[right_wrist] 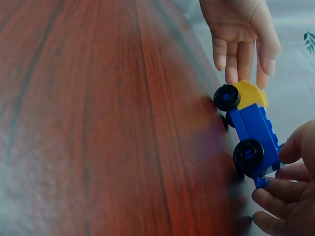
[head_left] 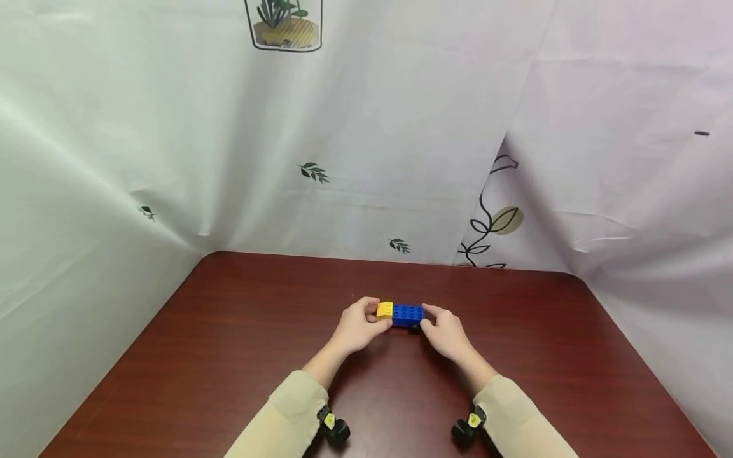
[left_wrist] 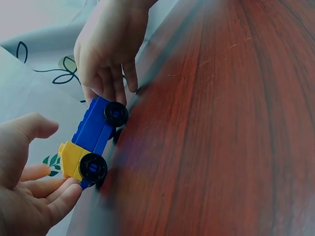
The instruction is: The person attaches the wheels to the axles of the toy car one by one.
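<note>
A toy car (head_left: 408, 314) made of building bricks stands on its black wheels (left_wrist: 93, 167) on the table. Its long body is blue, with studs along the top, and a yellow sloped brick (left_wrist: 73, 159) sits at the left end. Around that yellow end is my left hand (head_left: 356, 326), thumb on the near side and apart from the brick, other fingertips at the front of the car. At the blue end, by a small blue hitch (right_wrist: 261, 182), my right hand (head_left: 446, 334) has its thumb and loosely bent fingers close to the brick.
The reddish-brown wooden table (head_left: 229, 356) has rounded far corners. Behind it and along both sides hangs a pale cloth (head_left: 378, 127) printed with leaves. Both forearms, in light sleeves (head_left: 286, 413), reach in from the near edge with small black wrist cameras (head_left: 338, 432).
</note>
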Tool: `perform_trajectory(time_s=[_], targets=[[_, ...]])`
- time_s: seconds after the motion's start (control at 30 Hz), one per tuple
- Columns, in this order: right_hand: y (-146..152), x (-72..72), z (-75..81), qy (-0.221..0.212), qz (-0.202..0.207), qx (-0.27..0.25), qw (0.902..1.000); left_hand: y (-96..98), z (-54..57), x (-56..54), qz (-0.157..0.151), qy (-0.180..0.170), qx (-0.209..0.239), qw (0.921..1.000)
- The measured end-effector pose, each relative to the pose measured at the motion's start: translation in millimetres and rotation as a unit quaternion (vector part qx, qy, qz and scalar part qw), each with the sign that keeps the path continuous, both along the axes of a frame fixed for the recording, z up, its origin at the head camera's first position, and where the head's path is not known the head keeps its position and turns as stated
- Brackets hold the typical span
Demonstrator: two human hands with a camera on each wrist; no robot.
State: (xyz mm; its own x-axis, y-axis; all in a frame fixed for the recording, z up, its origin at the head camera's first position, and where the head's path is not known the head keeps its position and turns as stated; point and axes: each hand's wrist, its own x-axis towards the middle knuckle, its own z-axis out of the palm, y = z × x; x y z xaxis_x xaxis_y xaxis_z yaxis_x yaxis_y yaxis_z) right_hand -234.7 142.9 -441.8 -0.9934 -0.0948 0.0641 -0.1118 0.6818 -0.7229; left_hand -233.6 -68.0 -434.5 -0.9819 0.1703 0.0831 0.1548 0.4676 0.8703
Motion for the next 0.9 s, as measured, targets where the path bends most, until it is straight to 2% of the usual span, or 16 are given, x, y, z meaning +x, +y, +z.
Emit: perform_trajectory(time_s=[0.13, 0.2, 0.23, 0.27, 0.3, 0.4, 0.43, 0.5, 0.57, 0.63, 0.77, 0.9], targets=[[8.7, -1.1, 5.7, 0.045, 0.015, 0.04, 0.9981, -7.8, 2.4, -0.5, 0.026, 0.027, -0.033, 0.9988], [17.1, -4.3, 9.9, 0.089, 0.021, 0.095, 0.9912, -14.7, 4.7, -2.7, 0.038, 0.061, -0.083, 0.9939], [22.3, -6.5, 12.3, 0.11, 0.024, 0.13, 0.9851, -18.7, 6.1, -4.7, 0.041, 0.083, -0.118, 0.9887], [27.7, -8.6, 14.8, 0.129, 0.025, 0.162, 0.9781, -22.7, 7.6, -7.3, 0.043, 0.104, -0.159, 0.9808], [32.9, -10.9, 17.4, 0.143, 0.027, 0.195, 0.97, -27.2, 8.8, -10.0, 0.044, 0.128, -0.206, 0.9692], [46.5, -17.2, 23.7, 0.168, 0.02, 0.272, 0.9471, -39.2, 12.2, -17.5, 0.042, 0.178, -0.331, 0.9258], [50.0, -18.6, 25.4, 0.168, 0.017, 0.286, 0.9432, -42.3, 12.8, -19.6, 0.041, 0.184, -0.365, 0.9119], [55.2, -20.6, 26.7, 0.159, 0.011, 0.304, 0.9391, -46.8, 13.5, -21.8, 0.035, 0.181, -0.407, 0.8945], [57.7, -21.3, 26.3, 0.146, 0.008, 0.312, 0.9387, -48.7, 13.1, -21.9, 0.029, 0.167, -0.426, 0.8886], [58.7, -21.4, 24.2, 0.135, 0.007, 0.317, 0.9388, -48.5, 11.5, -21.5, 0.026, 0.153, -0.436, 0.8865], [58.0, -20.0, 19.1, 0.121, 0.009, 0.317, 0.9406, -46.9, 8.4, -19.5, 0.023, 0.132, -0.432, 0.892], [57.7, -19.3, 16.8, 0.118, 0.012, 0.309, 0.9435, -46.4, 7.5, -19.0, 0.023, 0.126, -0.425, 0.8964]])
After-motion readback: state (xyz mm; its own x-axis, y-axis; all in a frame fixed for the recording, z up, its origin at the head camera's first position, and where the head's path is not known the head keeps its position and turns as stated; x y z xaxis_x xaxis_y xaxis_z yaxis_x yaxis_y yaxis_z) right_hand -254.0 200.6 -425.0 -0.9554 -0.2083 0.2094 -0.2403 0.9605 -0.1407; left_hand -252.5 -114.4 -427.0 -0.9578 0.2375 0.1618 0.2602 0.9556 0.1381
